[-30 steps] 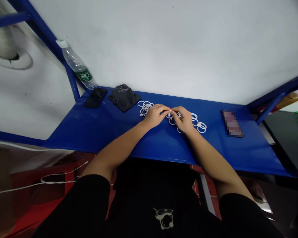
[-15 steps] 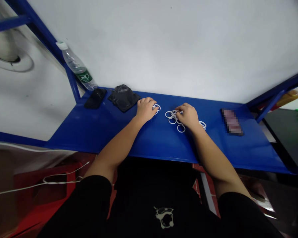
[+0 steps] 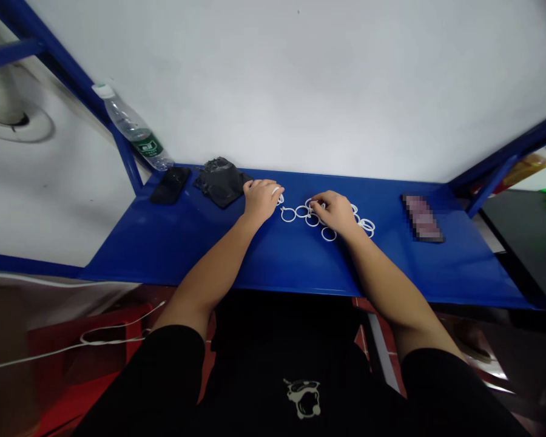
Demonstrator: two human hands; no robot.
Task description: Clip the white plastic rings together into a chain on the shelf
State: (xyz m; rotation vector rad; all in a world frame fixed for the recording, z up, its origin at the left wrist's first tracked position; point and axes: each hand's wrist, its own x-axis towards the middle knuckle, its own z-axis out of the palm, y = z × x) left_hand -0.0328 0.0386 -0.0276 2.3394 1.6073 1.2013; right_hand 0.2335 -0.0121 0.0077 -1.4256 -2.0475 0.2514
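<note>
Several white rings (image 3: 328, 233) lie scattered on the blue table (image 3: 164, 243) near the back wall. My left hand (image 3: 260, 200) rests palm down over the left group of rings, its fingers curled, with a ring (image 3: 288, 214) just to its right. My right hand (image 3: 334, 212) lies over the right group, fingertips pinched on a ring at the cluster's left end. What either palm covers is hidden.
A black pouch (image 3: 221, 180) and a dark phone (image 3: 170, 184) lie left of my left hand. A clear water bottle (image 3: 134, 130) leans on the blue frame post. A blurred flat object (image 3: 422, 218) lies at the right. Red crates sit under the table at left.
My hands parted: the left one slid left to the far group of rings, then came back a little. A ring now lies between the hands. The right hand stayed on its cluster.
</note>
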